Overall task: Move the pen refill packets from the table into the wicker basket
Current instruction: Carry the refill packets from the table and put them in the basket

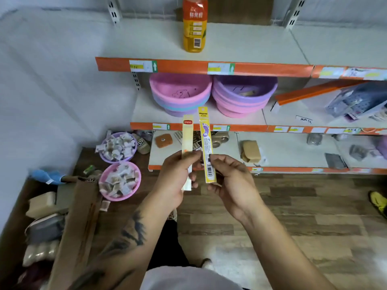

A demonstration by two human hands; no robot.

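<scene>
Holding two pen refill packets up before the shelves (209,66), you are mid-carry: both are off the worktop (12,227), which sits at your lower left, and neither is in the basket yet.

- Basket: no wicker basket shows in this view, so your next move calls for finding it first, then lowering each packet in lengthways.
- Left hand (178,176): fingers curled round the lower half of the pale packet (187,135), thumb across its front.
- Right hand (230,181): thumb and fingertips pinching the yellow packet (206,143) below its middle.
- Pale packet: long axis close to upright, red-labelled header end pointing up, tail showing below your palm.
- Yellow packet: long axis upright, tilted slightly, header end up, barcode end down; it stands just beside the pale one, whether touching I cannot tell.
</scene>
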